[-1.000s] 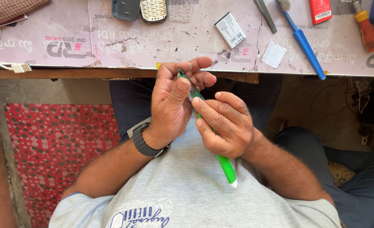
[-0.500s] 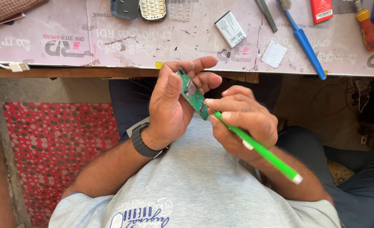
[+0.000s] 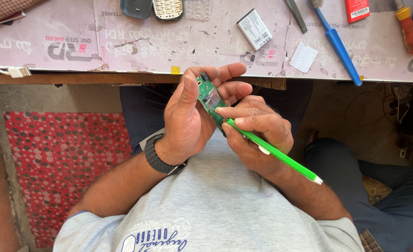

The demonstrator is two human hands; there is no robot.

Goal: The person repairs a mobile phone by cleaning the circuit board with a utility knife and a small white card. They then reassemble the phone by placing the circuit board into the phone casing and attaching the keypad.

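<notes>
My left hand holds a small green circuit board upright between thumb and fingers, just below the edge of the workbench. My right hand grips a bright green tool like a pen, its thin tip touching the face of the board. The tool's white rear end points down to the right. A dark watch sits on my left wrist.
On the pink-covered bench lie a phone keypad shell, a dark phone cover, a white battery, a blue-handled brush, an orange screwdriver and a white cable plug. A red dotted mat covers the floor at left.
My right hand has turned the green tool so its rear end swings out to the right, and the tip now rests on the board. The left hand has tilted the board's face more into view.
</notes>
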